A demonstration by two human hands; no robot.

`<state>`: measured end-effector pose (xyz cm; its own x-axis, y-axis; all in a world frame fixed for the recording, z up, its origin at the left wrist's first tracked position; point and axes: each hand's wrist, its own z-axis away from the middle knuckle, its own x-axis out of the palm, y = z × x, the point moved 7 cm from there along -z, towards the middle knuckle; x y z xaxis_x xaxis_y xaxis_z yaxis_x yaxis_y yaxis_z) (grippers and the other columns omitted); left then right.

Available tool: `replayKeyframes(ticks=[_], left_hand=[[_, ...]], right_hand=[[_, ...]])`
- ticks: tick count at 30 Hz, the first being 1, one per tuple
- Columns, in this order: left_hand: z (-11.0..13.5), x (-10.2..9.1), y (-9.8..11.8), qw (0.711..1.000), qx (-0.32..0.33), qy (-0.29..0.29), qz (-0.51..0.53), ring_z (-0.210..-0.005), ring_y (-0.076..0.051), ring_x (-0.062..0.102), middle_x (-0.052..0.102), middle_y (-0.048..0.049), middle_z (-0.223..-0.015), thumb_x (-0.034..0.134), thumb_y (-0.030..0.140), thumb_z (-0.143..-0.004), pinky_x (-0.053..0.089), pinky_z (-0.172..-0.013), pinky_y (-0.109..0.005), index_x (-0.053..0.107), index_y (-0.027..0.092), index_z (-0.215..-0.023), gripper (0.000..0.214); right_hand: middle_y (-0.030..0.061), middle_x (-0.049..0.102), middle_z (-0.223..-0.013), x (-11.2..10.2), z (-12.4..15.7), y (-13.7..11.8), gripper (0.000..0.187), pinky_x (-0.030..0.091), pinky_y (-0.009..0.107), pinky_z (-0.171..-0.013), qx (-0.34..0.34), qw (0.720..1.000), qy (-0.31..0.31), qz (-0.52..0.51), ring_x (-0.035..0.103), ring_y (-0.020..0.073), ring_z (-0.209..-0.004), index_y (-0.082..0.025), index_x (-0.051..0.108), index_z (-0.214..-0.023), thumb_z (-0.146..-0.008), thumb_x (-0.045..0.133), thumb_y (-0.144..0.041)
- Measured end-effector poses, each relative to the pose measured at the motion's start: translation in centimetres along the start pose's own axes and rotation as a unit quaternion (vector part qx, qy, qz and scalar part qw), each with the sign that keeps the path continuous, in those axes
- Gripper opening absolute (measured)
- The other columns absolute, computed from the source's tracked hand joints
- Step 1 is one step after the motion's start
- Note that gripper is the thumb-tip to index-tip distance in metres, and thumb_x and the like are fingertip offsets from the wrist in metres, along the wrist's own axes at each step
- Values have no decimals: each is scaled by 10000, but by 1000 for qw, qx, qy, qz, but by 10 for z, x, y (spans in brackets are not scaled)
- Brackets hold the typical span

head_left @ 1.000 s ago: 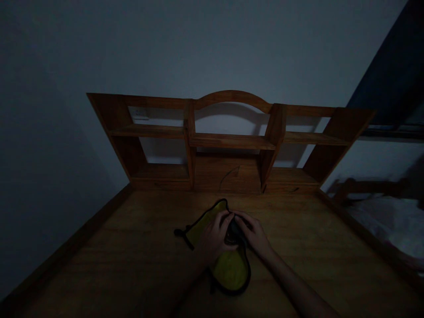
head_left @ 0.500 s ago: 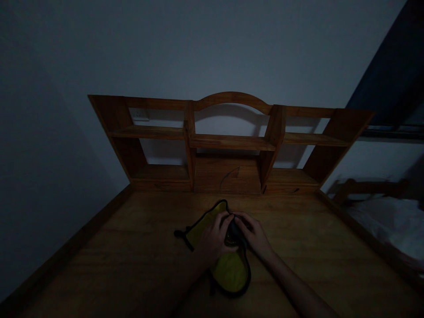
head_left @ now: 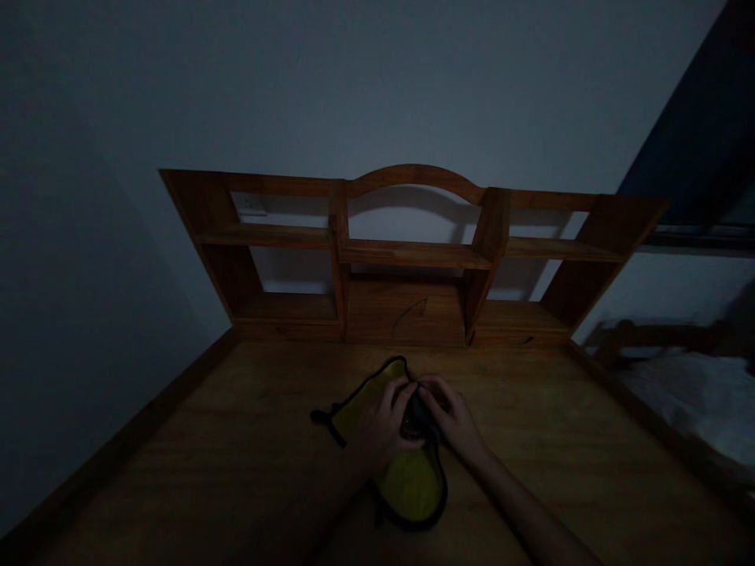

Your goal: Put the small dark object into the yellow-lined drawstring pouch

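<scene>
A yellow-green cloth piece with black edging (head_left: pixel 413 487), looking like an unfolded pouch, lies on the wooden desk under both hands. My left hand (head_left: pixel 383 424) is curled over its middle, thumb and fingers bent around a dark rounded item (head_left: pixel 411 424) whose kind I cannot make out in the dim light. From the other side, my right hand (head_left: pixel 451 413) pinches the black edge beside that item. The fingertips of both hands meet near the top of it. A dark strap end sticks out at the cloth's left corner.
The wooden desk top (head_left: pixel 236 424) has raised side edges. Along its back stands a wooden shelf unit (head_left: pixel 413 251) with compartments and low drawers. A white wall rises behind, with a socket (head_left: pixel 252 206). To the right are a dark window (head_left: pixel 696 141) and pale bedding (head_left: pixel 690 393).
Almost nothing differs. Both hands stay at the same spot on the cloth, with at most a tiny shift of the fingertips to the right.
</scene>
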<state>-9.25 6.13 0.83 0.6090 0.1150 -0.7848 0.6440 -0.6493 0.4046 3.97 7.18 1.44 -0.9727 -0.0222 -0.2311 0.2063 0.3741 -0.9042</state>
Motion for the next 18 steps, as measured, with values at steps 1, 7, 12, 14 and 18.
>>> replayKeyframes(ticks=[1, 7, 12, 14, 18], left_hand=[[0, 0, 0, 1000, 0, 0, 0, -1163, -293, 511, 418, -104, -1342, 794, 358, -616, 506, -911, -423, 323, 258, -1364, 890], [1, 3, -1, 1000, 3, 1, -10, -1191, -294, 488, 411, -109, -1347, 794, 347, -609, 495, -930, -407, 320, 244, -1371, 903], [1, 3, -2, 1000, 3, 0, -13, -1179, -301, 498, 409, -112, -1350, 783, 362, -622, 505, -906, -408, 306, 263, -1387, 908], [1, 3, -2, 1000, 1, -3, -13, -1165, -302, 509, 410, -113, -1350, 782, 363, -626, 510, -894, -408, 302, 269, -1392, 909], [1, 3, -2, 1000, -2, -8, -6, -1164, -297, 510, 403, -107, -1356, 782, 360, -631, 497, -918, -415, 290, 277, -1399, 916]], right_hand=[[42, 666, -1045, 0, 0, 0, 258, 489, 306, -847, 0, 1000, -1, 2, 625, 199, -949, -227, 606, -1107, -912, 509, -364], [44, 666, -1040, 0, 0, 1, 263, 497, 302, -819, 5, 1000, 1, 5, 629, 199, -935, -231, 598, -1119, -913, 506, -364], [50, 661, -1052, 0, 0, 1, 255, 491, 311, -846, -2, 1000, 2, 3, 622, 203, -951, -227, 601, -1105, -909, 510, -361], [48, 661, -1047, 0, 0, 0, 242, 491, 309, -845, -2, 1000, -1, 3, 625, 197, -934, -227, 600, -1094, -910, 508, -355], [41, 661, -1010, 1, 0, 2, 207, 497, 300, -821, 0, 1000, -7, 6, 631, 193, -912, -227, 595, -1056, -903, 517, -344]])
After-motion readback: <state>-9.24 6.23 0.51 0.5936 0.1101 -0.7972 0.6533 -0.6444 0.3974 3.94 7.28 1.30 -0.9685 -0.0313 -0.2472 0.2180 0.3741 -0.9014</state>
